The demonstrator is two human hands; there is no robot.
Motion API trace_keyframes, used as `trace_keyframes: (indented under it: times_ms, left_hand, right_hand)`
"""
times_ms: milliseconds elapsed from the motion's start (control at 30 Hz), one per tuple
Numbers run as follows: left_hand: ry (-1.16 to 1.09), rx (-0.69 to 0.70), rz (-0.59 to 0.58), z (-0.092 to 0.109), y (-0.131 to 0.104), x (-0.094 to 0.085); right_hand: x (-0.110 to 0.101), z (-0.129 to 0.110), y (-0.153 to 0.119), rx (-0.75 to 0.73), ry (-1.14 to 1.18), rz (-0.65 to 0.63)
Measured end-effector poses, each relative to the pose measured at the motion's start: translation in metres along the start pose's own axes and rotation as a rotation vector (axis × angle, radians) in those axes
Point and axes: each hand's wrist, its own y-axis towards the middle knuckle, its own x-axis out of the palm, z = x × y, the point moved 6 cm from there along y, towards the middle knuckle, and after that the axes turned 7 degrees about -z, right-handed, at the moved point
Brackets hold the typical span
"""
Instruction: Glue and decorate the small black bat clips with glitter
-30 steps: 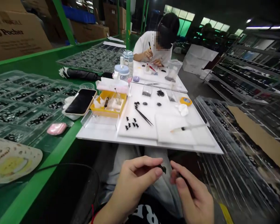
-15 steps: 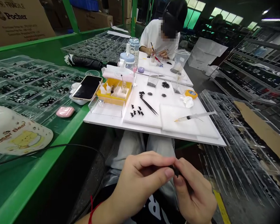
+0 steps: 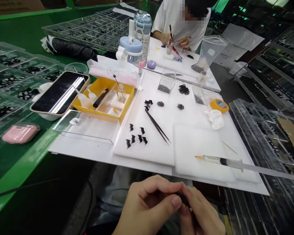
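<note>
You have your left hand (image 3: 147,205) narrowed to a pinch, thumb and forefinger on a small black part (image 3: 183,198), while your right hand (image 3: 203,209) curls in with its fingertips against the same piece; whether those fingers truly grip it, or hide something else behind them, I cannot tell. The part sits off the white worktop (image 3: 80,151), between your hands just short of its near edge. The step in hand looks like close fingertip work on that one piece, perhaps a fit or a trim (your fingers cover too much to say which). The next move calls for a steady left pinch and light right-hand pressure, since something so small could easily slip. If you want to set it down, the near left corner of the left foam pad (image 3: 161,155) suits: six black bat-shaped pieces (image 3: 139,138) already lie there, apart from the tweezers (image 3: 157,126), whose tips point toward the pad's near right corner. Mind the syringe (image 3: 218,160) near the worktop's near right corner, lying across the right foam pad (image 3: 191,140).
</note>
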Motion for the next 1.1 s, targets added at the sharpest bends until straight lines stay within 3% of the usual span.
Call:
trace_keyframes:
  times_ms: [133, 367, 633, 1100]
  left_hand:
    - [0.098, -0.016, 0.006, 0.000, 0.009, -0.003]
    - [0.023, -0.060, -0.003, -0.006, 0.016, 0.004]
    - [-0.039, -0.058, 0.023, -0.009, 0.018, 0.010]
    - [0.178, -0.014, 0.040, -0.005, 0.017, 0.017]
  right_hand:
    - [0.003, 0.011, 0.000, 0.039, 0.034, 0.004]
    - [0.001, 0.021, -0.006, 0.103, 0.073, -0.004]
    - [-0.003, 0.022, -0.003, 0.078, 0.070, -0.002]
    - [-0.012, 0.029, -0.012, 0.078, 0.148, -0.026]
